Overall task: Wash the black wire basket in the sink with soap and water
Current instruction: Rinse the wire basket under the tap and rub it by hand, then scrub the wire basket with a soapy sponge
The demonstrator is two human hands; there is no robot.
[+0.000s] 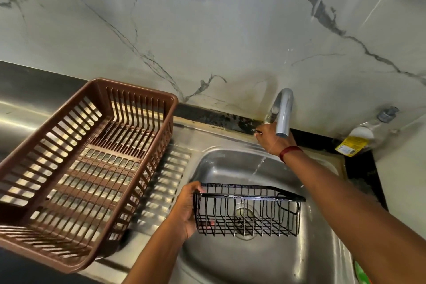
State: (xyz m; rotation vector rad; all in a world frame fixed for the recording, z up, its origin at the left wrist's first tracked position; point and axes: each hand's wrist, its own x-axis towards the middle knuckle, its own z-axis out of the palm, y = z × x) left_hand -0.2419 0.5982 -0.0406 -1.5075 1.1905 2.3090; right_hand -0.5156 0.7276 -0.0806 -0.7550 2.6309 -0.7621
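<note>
Left hand [184, 210] gripped black wire basket [247, 210] end over steel sink [265, 258]; right hand [272, 139] fingers curled at faucet [282, 113] base; water ran.

Glossy black wire basket [247, 210] over the brushed steel sink [265, 258]; left of the sink, matt brown plastic crate [76, 168]; behind it, polished marble wall [207, 30]

steel drainboard [175, 169], brown crate [76, 168] on it

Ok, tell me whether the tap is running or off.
Running: a thin stream of water falls from the tap into the sink, just behind the black wire basket.
</note>
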